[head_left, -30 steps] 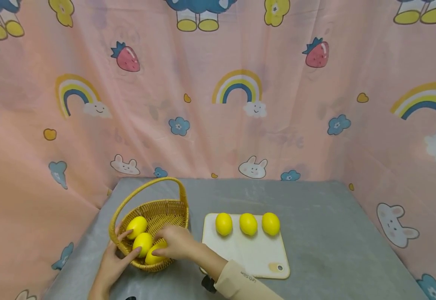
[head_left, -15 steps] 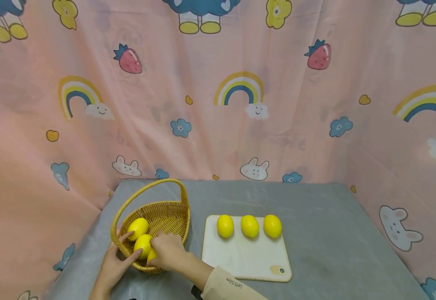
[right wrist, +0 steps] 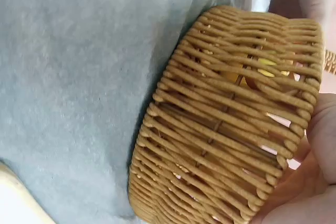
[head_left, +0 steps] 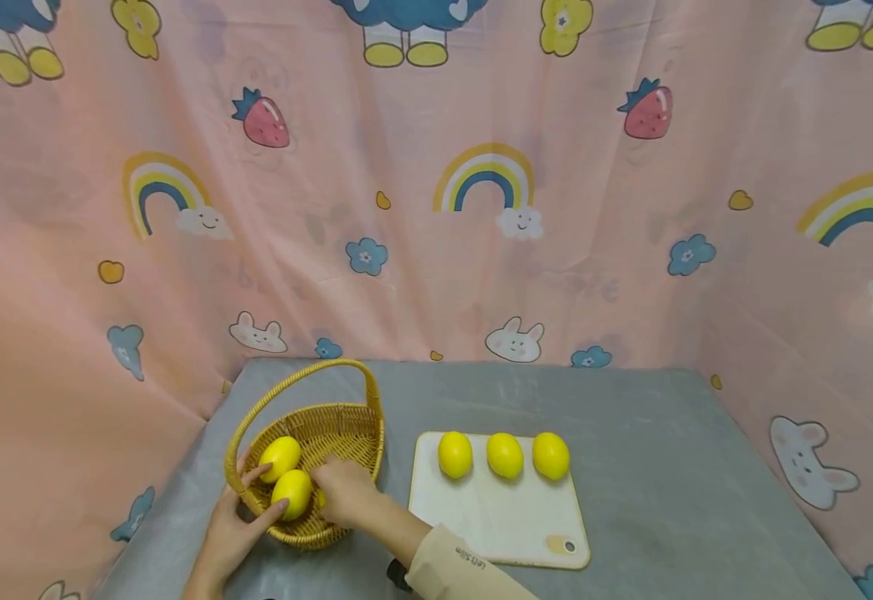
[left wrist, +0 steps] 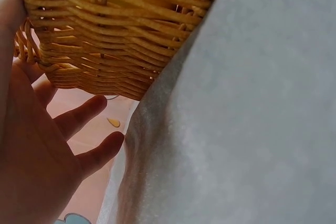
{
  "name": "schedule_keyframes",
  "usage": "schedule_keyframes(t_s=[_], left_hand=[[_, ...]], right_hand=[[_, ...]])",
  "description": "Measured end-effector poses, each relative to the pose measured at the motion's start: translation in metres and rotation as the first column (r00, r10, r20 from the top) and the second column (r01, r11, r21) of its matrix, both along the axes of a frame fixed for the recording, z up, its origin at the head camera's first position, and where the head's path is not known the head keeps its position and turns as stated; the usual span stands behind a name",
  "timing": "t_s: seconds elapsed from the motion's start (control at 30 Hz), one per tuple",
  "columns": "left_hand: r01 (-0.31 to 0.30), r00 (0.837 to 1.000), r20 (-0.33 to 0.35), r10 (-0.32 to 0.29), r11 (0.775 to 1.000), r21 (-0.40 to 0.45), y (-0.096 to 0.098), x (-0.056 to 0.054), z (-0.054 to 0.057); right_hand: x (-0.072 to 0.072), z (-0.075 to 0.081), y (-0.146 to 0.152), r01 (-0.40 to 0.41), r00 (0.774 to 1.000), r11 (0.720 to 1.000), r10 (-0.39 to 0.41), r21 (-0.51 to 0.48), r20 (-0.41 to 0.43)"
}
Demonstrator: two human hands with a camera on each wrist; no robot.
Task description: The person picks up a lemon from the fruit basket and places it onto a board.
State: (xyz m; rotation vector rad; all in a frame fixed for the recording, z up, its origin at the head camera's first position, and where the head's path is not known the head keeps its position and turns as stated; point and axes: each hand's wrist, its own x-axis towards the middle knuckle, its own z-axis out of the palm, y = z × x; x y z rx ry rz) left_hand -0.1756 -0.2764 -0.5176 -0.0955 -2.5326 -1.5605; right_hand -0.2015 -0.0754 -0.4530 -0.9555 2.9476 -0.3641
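A yellow wicker basket with a tall arched handle stands on the left of the table. Two lemons lie inside, one farther back and one nearer. My left hand holds the basket's left rim, thumb and a finger over the edge beside the lemons; the left wrist view has its other fingers spread outside the wicker wall. Reaching over the right rim, my right hand has its fingers curled down inside the basket round a third lemon, of which only a sliver shows.
A white cutting board lies right of the basket, with three lemons in a row along its far edge. The grey table ends at a pink printed curtain at the back and sides.
My right hand has closed over the lemon at the basket's near right side and shifted it right, away from the other two. The left hand keeps its hold. The head view has drifted slightly.
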Motion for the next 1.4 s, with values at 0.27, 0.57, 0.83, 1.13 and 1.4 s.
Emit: schedule_keyframes(t_s=[0.27, 0.57, 0.83, 1.13, 1.4], left_hand=[[-0.005, 1.0, 0.005, 0.005, 1.0, -0.005, 0.002, 0.0, 0.0], [-0.003, 0.999, 0.032, 0.003, 1.0, 0.002, 0.002, 0.0, -0.003], [-0.007, 1.0, 0.016, 0.007, 1.0, 0.001, 0.004, 0.002, 0.002], [0.004, 1.0, -0.018, -0.004, 1.0, -0.009, 0.003, 0.003, 0.002], [-0.012, 0.999, 0.042, 0.012, 1.0, -0.005, 0.004, 0.001, 0.002]], right_hand=[[-0.008, -0.005, 0.009, -0.023, 1.0, 0.996, 0.023, -0.09, -0.002], [-0.009, 0.017, 0.04, -0.029, 0.995, 0.887, 0.07, -0.461, 0.073], [-0.005, 0.033, 0.081, 0.076, 0.974, 0.764, 0.08, -0.641, 0.211], [0.007, 0.041, 0.13, 0.119, 0.974, 0.678, 0.064, -0.725, 0.219], [0.024, 0.025, 0.185, 0.182, 0.973, 0.637, -0.009, -0.749, 0.229]])
